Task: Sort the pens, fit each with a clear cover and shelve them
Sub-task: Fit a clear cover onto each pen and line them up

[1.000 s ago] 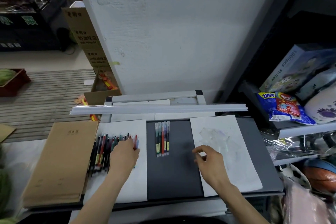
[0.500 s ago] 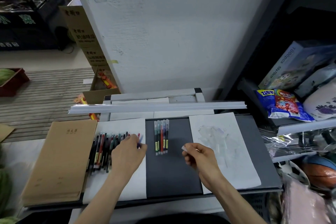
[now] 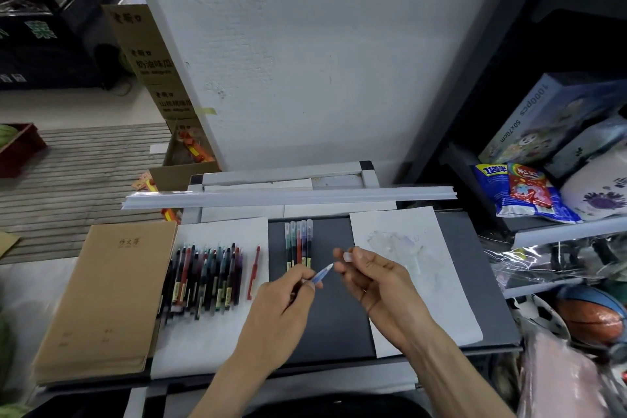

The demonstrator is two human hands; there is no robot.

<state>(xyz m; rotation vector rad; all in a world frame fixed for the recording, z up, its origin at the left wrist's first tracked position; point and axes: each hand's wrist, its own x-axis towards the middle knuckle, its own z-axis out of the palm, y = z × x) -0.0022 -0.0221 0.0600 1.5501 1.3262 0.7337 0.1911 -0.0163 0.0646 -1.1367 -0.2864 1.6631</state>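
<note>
Five pens (image 3: 298, 244), as far as I can count, lie in a neat row on the dark mat (image 3: 332, 326), just beyond the grip, and they seem to wear their covers already. This is the finished part of the fitting, I judge.

My left hand (image 3: 281, 302) grips a blue pen (image 3: 322, 273) by its lower barrel, with the tip pointing up toward the right hand (image 3: 376, 278). The right hand pinches one clear cover (image 3: 348, 255) between thumb and fingertips. Tip and cover are very near but apart, so this cover is not yet on.

To the left of the grip a big group of pens (image 3: 203, 278) waits on a white sheet (image 3: 203, 343), all without covers as far as I can see. One red pen (image 3: 253, 271) lies alone between this group and the grip. To the right of the grip, on another sheet, lies a faint heap of spare covers (image 3: 395, 241).

Nothing looks shelved yet, so I judge the task less than half done.
</note>
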